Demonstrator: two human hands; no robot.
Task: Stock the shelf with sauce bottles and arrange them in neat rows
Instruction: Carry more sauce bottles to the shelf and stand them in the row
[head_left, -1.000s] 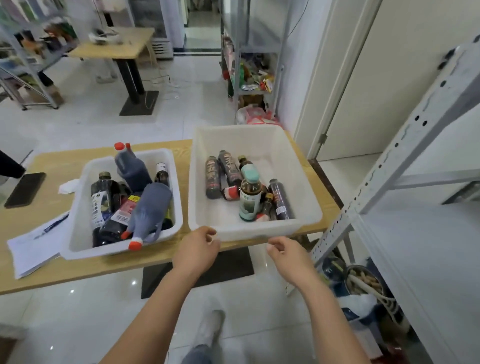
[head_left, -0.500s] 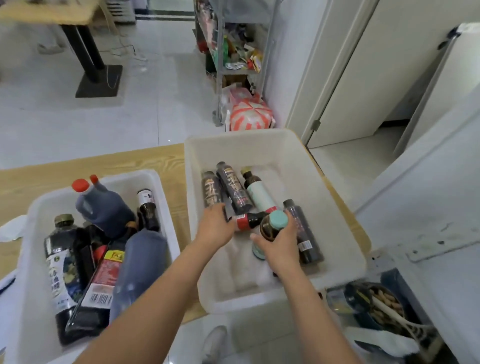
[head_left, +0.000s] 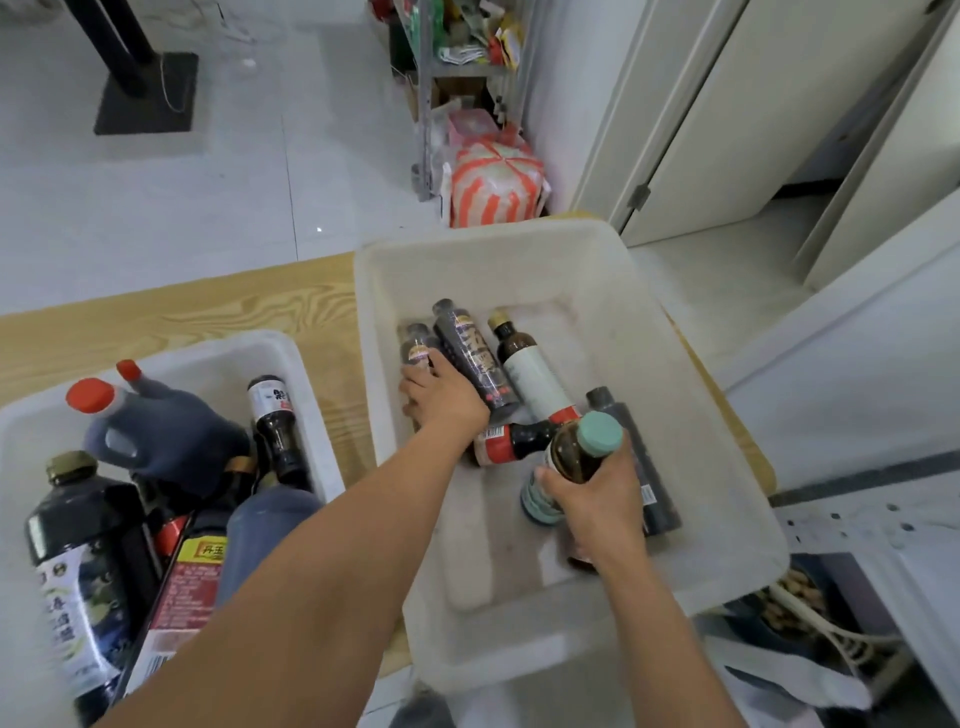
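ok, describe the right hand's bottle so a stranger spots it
Find the right white tub on the wooden table. Near its front the right hand grips a brown bottle. It alone has a teal cap; its neighbours, including the left hand's small dark bottle, lie flat.

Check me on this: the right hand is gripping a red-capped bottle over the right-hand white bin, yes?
Not quite. The head view shows the right hand gripping a teal-capped bottle, not a red-capped one. It is indeed over the right-hand white bin.
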